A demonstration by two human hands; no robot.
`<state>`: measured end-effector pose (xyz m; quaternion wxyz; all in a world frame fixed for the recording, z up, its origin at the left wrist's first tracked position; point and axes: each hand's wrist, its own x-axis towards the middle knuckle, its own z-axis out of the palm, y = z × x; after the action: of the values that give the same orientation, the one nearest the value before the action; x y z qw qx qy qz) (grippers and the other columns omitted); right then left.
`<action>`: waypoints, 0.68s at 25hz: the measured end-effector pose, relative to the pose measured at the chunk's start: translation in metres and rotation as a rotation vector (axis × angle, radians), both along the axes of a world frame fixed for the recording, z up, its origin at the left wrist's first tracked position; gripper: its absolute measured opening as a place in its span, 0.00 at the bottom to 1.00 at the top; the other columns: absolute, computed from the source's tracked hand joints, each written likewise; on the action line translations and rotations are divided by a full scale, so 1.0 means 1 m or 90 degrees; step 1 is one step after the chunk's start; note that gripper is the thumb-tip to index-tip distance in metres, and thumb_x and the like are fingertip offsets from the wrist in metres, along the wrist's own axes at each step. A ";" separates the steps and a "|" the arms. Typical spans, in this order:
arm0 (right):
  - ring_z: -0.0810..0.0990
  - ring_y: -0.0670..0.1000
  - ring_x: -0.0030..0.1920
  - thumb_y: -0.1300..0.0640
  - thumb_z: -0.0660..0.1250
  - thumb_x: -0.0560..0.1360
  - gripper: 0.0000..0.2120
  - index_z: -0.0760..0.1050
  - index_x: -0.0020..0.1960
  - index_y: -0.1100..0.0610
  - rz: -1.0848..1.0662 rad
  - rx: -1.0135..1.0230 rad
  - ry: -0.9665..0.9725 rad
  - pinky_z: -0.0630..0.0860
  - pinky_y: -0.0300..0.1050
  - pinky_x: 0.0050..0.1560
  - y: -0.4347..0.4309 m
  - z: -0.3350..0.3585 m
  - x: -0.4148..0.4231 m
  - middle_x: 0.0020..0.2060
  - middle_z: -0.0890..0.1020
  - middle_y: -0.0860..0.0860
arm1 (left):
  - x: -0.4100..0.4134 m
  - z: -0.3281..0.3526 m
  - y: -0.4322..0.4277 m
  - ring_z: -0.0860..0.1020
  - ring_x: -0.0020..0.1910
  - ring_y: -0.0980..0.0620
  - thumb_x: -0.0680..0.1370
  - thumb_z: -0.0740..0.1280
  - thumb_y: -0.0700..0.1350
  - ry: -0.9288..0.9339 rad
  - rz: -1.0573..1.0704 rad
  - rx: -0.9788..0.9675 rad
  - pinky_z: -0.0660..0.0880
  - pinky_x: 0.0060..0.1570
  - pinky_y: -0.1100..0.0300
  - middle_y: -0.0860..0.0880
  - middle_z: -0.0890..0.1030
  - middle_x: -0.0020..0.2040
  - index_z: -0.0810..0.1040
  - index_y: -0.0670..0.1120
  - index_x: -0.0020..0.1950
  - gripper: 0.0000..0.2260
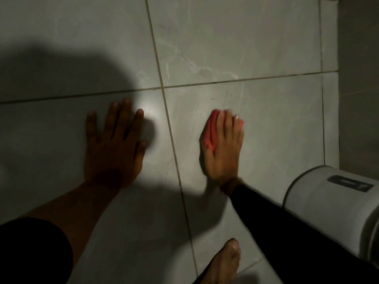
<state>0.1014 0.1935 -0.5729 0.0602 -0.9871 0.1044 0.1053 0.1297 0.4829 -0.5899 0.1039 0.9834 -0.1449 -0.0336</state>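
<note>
Four grey tiles of the floor [225, 48] fill most of the view, meeting at a cross of grout lines [162, 87] just ahead of the hands. A broad shadow [61, 74] covers the left side. A wall [359, 78] closes off the right edge. Low on the right stands a white bin [328, 201], near the person's dark sleeve [266, 218].

The left hand [114, 146] lies flat on the tile, fingers spread and holding nothing. It is probably planted there to carry the person's weight while they lean forward. The right hand [223, 148] presses a pink cloth [211, 130] against the tile right of the long grout line. Its fingers lie straight across the folded cloth instead of curling round it, which suits a flat wiping stroke. The hand's outline is blurred, so the thumb's exact place cannot be told. The cloth shows along the hand's left side and past the fingertips. A bare foot [225, 263] rests behind it at the bottom edge.

Open tile stretches ahead and between the hands, giving room to sweep forward or leftward. Strokes to the right look tighter, since the bin and the wall hem in that side.
</note>
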 end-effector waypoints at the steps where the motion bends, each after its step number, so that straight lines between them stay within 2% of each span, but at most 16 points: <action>1: 0.44 0.64 0.89 0.42 0.52 0.81 0.41 0.48 0.89 0.59 0.046 0.008 0.039 0.42 0.68 0.89 0.011 0.006 -0.037 0.90 0.47 0.59 | -0.001 0.000 0.001 0.53 0.87 0.37 0.83 0.57 0.56 0.004 0.005 0.004 0.46 0.81 0.28 0.40 0.54 0.88 0.58 0.47 0.87 0.33; 3: 0.41 0.64 0.89 0.41 0.49 0.82 0.41 0.47 0.89 0.59 0.056 0.011 0.089 0.43 0.70 0.88 -0.006 0.022 -0.082 0.90 0.45 0.58 | 0.001 -0.002 0.001 0.53 0.87 0.37 0.83 0.56 0.56 0.000 -0.001 0.008 0.45 0.81 0.29 0.40 0.55 0.88 0.58 0.47 0.87 0.33; 4: 0.42 0.65 0.89 0.41 0.48 0.81 0.41 0.48 0.89 0.59 0.039 0.002 0.102 0.44 0.71 0.88 -0.024 0.023 -0.075 0.89 0.45 0.59 | 0.001 -0.002 0.001 0.53 0.87 0.37 0.83 0.56 0.56 -0.003 -0.001 0.011 0.45 0.81 0.29 0.40 0.55 0.88 0.58 0.47 0.87 0.33; 6: 0.45 0.66 0.89 0.41 0.48 0.80 0.42 0.49 0.89 0.60 -0.071 -0.006 0.105 0.47 0.70 0.87 -0.047 0.024 -0.008 0.89 0.49 0.61 | 0.000 -0.001 0.001 0.53 0.87 0.37 0.83 0.55 0.56 0.001 0.005 0.009 0.45 0.81 0.29 0.40 0.54 0.88 0.57 0.47 0.87 0.33; 8: 0.50 0.68 0.88 0.39 0.50 0.77 0.44 0.52 0.88 0.60 -0.133 -0.015 0.022 0.50 0.70 0.86 -0.037 0.021 0.076 0.88 0.54 0.62 | -0.001 -0.003 0.000 0.53 0.87 0.38 0.83 0.55 0.56 0.000 0.004 0.015 0.45 0.81 0.29 0.41 0.53 0.88 0.56 0.48 0.88 0.33; 10: 0.53 0.68 0.88 0.41 0.55 0.78 0.43 0.54 0.88 0.59 -0.013 -0.023 -0.053 0.50 0.70 0.87 0.008 0.007 0.095 0.88 0.56 0.61 | 0.000 -0.004 0.002 0.52 0.88 0.38 0.83 0.54 0.57 -0.002 0.001 0.024 0.45 0.81 0.29 0.41 0.53 0.89 0.55 0.48 0.88 0.33; 13: 0.50 0.64 0.89 0.41 0.55 0.83 0.39 0.52 0.89 0.55 0.129 0.011 -0.016 0.50 0.70 0.87 0.068 -0.001 -0.009 0.89 0.52 0.57 | -0.001 -0.003 0.003 0.52 0.88 0.39 0.83 0.54 0.57 0.007 0.003 0.018 0.45 0.81 0.29 0.42 0.53 0.89 0.54 0.49 0.88 0.33; 15: 0.53 0.67 0.88 0.42 0.55 0.84 0.36 0.57 0.88 0.56 0.111 0.016 0.021 0.59 0.73 0.83 0.055 0.013 -0.071 0.88 0.56 0.59 | 0.001 -0.002 0.002 0.52 0.88 0.39 0.83 0.54 0.56 0.010 0.002 0.025 0.45 0.81 0.29 0.41 0.53 0.88 0.55 0.48 0.88 0.33; 17: 0.56 0.70 0.86 0.45 0.56 0.81 0.36 0.61 0.86 0.59 0.067 0.009 0.011 0.61 0.74 0.82 0.017 0.018 -0.063 0.87 0.58 0.62 | 0.001 -0.002 0.003 0.52 0.88 0.39 0.83 0.54 0.56 0.015 0.003 0.035 0.44 0.81 0.29 0.41 0.52 0.88 0.54 0.48 0.88 0.33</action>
<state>0.0384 0.2105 -0.5550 0.0603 -0.9899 0.0521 0.1175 0.1305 0.4856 -0.5914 0.0782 0.9858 -0.1406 -0.0488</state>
